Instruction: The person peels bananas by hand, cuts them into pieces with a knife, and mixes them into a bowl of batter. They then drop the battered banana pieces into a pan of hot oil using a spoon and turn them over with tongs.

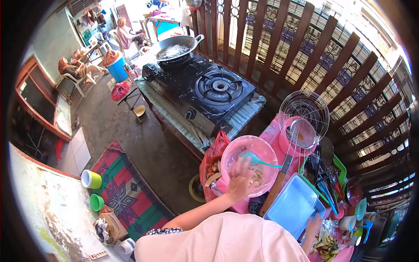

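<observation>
My left hand (242, 180) reaches over a pink basin (271, 150), its fingers spread above some pale, wet-looking contents. Just beyond the fingers, a teal plastic scoop (250, 159) rests in the basin with its handle across the rim. My right hand (312, 228) grips the near right edge of a rectangular blue plastic container (290, 205); part of its fingers is hard to see. Between basin and container lies a long wooden-handled tool (276, 191). Left of the basin, a red plastic bag (210, 158) holds pale pieces, possibly peels.
A black two-burner stove (196, 85) carries a wok (174, 48) of bubbling liquid. Wire strainers (310, 109) rest on a pink bucket (288, 139). Bananas (327, 246) lie at lower right. A wooden slat fence (301, 43) borders the right; two people sit at far left.
</observation>
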